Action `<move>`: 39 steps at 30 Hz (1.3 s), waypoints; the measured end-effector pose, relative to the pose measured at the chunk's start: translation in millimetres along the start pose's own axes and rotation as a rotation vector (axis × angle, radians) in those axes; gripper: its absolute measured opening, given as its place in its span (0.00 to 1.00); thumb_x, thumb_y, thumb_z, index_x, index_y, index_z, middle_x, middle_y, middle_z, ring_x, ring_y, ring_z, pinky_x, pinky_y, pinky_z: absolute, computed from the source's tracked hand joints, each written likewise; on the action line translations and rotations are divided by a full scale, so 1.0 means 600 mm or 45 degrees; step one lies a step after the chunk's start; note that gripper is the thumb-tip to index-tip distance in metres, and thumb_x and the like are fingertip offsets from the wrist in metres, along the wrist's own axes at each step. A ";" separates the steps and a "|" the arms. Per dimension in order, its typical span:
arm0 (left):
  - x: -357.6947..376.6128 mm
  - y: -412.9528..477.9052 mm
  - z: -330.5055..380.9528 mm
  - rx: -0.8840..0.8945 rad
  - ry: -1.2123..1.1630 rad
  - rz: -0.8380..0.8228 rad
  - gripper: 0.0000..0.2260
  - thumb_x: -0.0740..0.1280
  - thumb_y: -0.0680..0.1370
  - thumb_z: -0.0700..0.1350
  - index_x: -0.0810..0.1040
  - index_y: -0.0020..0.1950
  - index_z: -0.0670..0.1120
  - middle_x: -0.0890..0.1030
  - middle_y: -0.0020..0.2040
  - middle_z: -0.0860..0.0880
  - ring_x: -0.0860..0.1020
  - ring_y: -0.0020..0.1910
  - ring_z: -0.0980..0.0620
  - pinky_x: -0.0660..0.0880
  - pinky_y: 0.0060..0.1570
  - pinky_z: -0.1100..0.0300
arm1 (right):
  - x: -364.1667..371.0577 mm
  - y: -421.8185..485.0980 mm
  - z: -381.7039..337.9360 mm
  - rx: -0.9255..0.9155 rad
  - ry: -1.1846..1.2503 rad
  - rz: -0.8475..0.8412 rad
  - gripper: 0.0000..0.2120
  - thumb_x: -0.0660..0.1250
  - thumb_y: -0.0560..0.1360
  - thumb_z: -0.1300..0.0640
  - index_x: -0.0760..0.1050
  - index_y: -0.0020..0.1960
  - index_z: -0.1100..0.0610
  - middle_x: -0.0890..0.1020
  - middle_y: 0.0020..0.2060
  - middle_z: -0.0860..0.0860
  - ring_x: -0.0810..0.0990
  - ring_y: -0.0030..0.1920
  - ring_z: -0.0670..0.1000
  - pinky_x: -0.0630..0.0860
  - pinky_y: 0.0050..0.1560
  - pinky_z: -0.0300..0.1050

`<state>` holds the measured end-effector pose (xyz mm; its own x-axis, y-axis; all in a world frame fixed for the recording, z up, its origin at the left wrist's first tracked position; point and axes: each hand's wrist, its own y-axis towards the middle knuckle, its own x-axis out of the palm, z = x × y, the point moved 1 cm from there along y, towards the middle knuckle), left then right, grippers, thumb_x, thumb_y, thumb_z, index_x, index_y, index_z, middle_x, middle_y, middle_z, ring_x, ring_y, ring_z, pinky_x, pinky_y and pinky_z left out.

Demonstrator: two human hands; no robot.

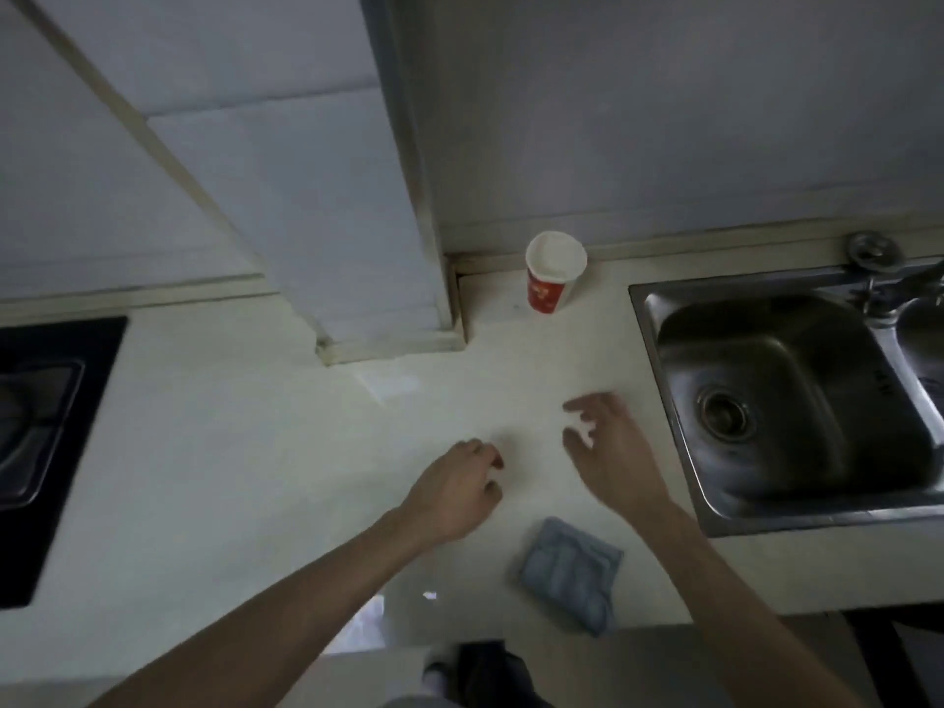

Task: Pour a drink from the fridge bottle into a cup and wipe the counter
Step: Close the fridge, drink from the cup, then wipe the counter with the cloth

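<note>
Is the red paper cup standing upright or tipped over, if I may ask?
Upright: the cup stands on its base, open rim facing up.

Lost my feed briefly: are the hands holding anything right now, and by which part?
Nothing is held. The left hand and right hand hover empty above the counter; the cup and cloth sit untouched.

Red paper cup with white inside (554, 278): upright, at back of pale worktop (255, 452), close to wall. Folded grey-blue cloth (569, 574): flat, near front edge, well apart from cup.
</note>
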<state>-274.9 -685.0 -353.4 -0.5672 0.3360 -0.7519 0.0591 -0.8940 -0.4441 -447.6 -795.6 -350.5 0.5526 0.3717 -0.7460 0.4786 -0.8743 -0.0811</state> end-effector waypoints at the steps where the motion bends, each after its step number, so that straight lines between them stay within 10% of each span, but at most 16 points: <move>1: 0.035 -0.034 -0.004 0.044 0.083 -0.038 0.17 0.58 0.79 0.43 0.74 0.67 0.42 0.76 0.64 0.44 0.73 0.62 0.47 0.70 0.60 0.56 | 0.024 -0.052 0.008 -0.055 -0.069 -0.047 0.13 0.68 0.73 0.61 0.77 0.57 0.57 0.76 0.55 0.53 0.76 0.53 0.53 0.73 0.56 0.44; 7: 0.233 -0.188 -0.001 0.250 0.246 0.034 0.27 0.69 0.62 0.41 0.80 0.61 0.40 0.81 0.59 0.41 0.81 0.56 0.43 0.79 0.56 0.55 | 0.146 -0.278 0.045 -0.015 -0.164 -0.098 0.24 0.53 0.78 0.45 0.75 0.62 0.60 0.79 0.59 0.56 0.76 0.60 0.56 0.72 0.64 0.49; 17: 0.330 -0.240 -0.001 0.056 0.419 -0.158 0.38 0.64 0.78 0.46 0.46 0.81 0.40 0.43 0.81 0.42 0.45 0.80 0.42 0.47 0.78 0.45 | 0.184 -0.347 0.048 0.067 -0.564 -0.273 0.31 0.59 0.78 0.54 0.56 0.77 0.60 0.60 0.76 0.57 0.57 0.77 0.56 0.49 0.76 0.54; 27: 0.318 -0.234 0.005 0.067 0.453 -0.165 0.33 0.61 0.80 0.45 0.48 0.81 0.41 0.46 0.82 0.42 0.48 0.81 0.44 0.48 0.78 0.47 | 0.218 -0.342 0.012 0.200 -0.744 -0.458 0.33 0.49 0.82 0.46 0.38 0.78 0.59 0.40 0.77 0.63 0.38 0.76 0.66 0.39 0.74 0.65; 33: 0.308 -0.217 0.049 0.085 0.316 0.022 0.29 0.61 0.79 0.40 0.57 0.79 0.41 0.59 0.79 0.42 0.57 0.78 0.45 0.48 0.78 0.56 | 0.187 -0.366 0.078 0.048 -0.880 -0.466 0.38 0.64 0.74 0.48 0.54 0.77 0.61 0.53 0.76 0.65 0.52 0.76 0.66 0.51 0.73 0.66; 39: 0.323 -0.155 0.147 0.210 0.386 -0.029 0.28 0.60 0.81 0.44 0.56 0.79 0.40 0.57 0.80 0.41 0.55 0.79 0.45 0.48 0.79 0.54 | 0.123 -0.366 0.152 0.151 -0.852 -0.446 0.35 0.53 0.70 0.45 0.67 0.72 0.64 0.65 0.72 0.67 0.62 0.73 0.68 0.54 0.70 0.66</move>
<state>-462.8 -562.8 -415.1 -0.2958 0.4072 -0.8641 -0.0987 -0.9128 -0.3963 -574.3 -604.6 -448.1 -0.1675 0.3980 -0.9020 0.4520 -0.7821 -0.4290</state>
